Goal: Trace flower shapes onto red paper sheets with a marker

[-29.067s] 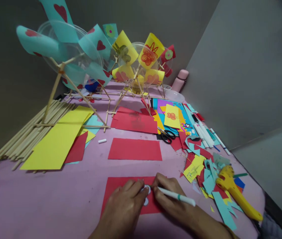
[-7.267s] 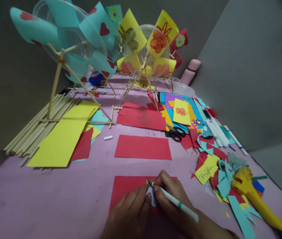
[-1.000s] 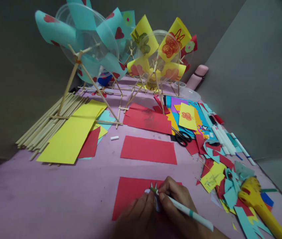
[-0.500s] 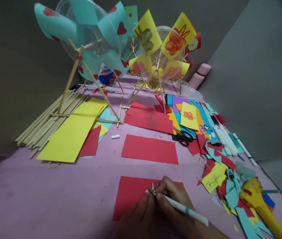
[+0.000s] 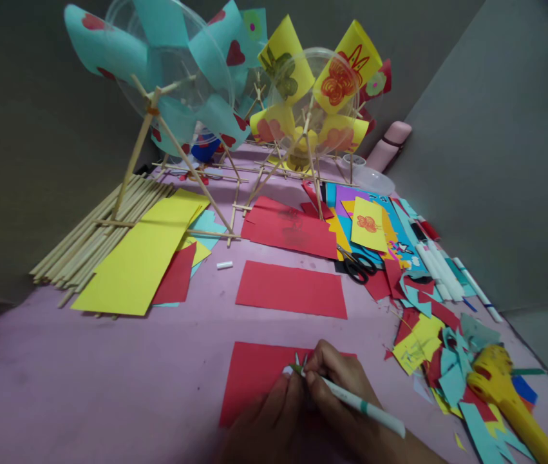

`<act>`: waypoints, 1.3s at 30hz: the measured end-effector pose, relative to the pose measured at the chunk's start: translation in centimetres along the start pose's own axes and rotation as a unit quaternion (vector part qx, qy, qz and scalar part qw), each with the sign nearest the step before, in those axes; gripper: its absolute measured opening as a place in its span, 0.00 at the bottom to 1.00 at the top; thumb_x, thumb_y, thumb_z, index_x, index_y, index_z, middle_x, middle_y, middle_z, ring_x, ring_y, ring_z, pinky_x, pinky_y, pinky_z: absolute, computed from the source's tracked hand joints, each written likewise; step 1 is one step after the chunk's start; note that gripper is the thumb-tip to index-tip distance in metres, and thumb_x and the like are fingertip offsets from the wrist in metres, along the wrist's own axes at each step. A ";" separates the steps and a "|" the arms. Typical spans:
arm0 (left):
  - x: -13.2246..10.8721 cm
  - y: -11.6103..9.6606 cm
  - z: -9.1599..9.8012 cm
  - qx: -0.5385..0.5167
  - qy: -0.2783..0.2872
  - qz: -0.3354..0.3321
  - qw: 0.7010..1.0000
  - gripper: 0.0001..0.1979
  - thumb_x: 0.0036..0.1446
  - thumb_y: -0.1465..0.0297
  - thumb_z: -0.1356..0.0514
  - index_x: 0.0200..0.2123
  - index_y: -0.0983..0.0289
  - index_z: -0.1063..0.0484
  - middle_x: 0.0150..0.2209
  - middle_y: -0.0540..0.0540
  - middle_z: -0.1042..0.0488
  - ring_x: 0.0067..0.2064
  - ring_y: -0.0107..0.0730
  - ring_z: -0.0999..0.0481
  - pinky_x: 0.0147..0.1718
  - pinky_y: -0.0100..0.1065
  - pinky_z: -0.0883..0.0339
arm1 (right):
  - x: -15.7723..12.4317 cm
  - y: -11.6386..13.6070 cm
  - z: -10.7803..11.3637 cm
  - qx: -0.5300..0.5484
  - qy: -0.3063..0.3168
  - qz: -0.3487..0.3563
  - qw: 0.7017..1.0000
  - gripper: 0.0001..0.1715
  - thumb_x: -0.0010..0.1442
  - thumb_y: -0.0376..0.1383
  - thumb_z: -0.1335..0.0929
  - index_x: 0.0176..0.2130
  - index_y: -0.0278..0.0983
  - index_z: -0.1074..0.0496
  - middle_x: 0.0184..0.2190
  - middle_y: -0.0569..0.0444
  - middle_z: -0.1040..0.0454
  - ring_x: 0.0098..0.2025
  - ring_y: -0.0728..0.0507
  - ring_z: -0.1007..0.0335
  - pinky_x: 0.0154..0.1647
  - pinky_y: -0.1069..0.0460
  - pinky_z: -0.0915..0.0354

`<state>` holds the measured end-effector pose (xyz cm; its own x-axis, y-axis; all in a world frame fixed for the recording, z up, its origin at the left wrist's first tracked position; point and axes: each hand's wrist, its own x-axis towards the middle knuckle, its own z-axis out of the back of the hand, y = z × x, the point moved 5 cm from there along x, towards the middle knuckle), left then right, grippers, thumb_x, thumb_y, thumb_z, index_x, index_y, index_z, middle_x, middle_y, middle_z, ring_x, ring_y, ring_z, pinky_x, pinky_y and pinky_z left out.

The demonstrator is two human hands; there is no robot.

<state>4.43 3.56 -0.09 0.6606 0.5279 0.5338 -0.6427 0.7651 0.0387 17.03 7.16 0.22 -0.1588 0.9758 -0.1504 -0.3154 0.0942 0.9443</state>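
My right hand (image 5: pixel 334 380) is closed around a white marker (image 5: pixel 368 409) with a green band, its tip down near the middle of a red paper sheet (image 5: pixel 245 367) at the near edge. Pressed against the same sheet is my left hand (image 5: pixel 278 406), its fingers together beside the marker tip; a small pale piece shows at its fingertips. Thin pale pointed marks stand out on the red just above the tip. Beyond lies a second red sheet (image 5: pixel 290 290), with a red stack (image 5: pixel 288 229) bearing a dark drawing behind it.
Yellow sheets (image 5: pixel 133 258) and wooden sticks (image 5: pixel 94 232) lie left. Pinwheels on stick stands (image 5: pixel 158 122) rise at the back. On the right are black-handled scissors (image 5: pixel 358 267), markers (image 5: pixel 440 270), paper scraps (image 5: pixel 418 341) and a yellow tool (image 5: pixel 510 399).
The marker tip and the right fingers have shifted very slightly right over the red sheet. The left hand stays in nearly the same place.
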 end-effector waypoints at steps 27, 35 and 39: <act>0.7 0.6 0.5 -0.020 -0.012 0.031 0.999 0.22 0.66 0.78 0.63 0.46 0.67 0.29 0.40 0.51 0.22 0.42 0.23 0.25 0.39 0.24 0.34 | 0.1 0.9 0.8 0.035 -0.015 -0.043 0.998 0.09 0.56 0.37 0.38 0.25 0.40 0.41 0.17 0.62 0.37 0.19 0.50 0.43 0.20 0.56 0.46; 1.8 0.5 1.4 -0.009 -0.019 0.016 1.000 0.23 0.66 0.79 0.62 0.41 0.65 0.27 0.39 0.50 0.22 0.41 0.24 0.24 0.36 0.25 0.32 | 0.5 -0.8 1.3 0.214 -0.092 -0.068 0.970 0.13 0.55 0.42 0.30 0.31 0.37 0.36 0.22 0.59 0.30 0.22 0.51 0.40 0.24 0.57 0.42; 1.4 0.5 1.2 -0.014 -0.009 0.013 1.000 0.21 0.65 0.79 0.61 0.42 0.68 0.27 0.40 0.53 0.22 0.42 0.27 0.25 0.37 0.26 0.31 | 0.3 -0.6 1.2 0.168 -0.084 -0.082 0.979 0.12 0.55 0.42 0.31 0.29 0.38 0.36 0.19 0.60 0.31 0.20 0.51 0.40 0.21 0.57 0.44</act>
<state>4.60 4.26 1.67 0.6374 0.5407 0.5490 -0.6478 0.7618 0.0018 18.27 7.61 -0.07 0.0340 0.9582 -0.2840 0.0056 0.2840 0.9588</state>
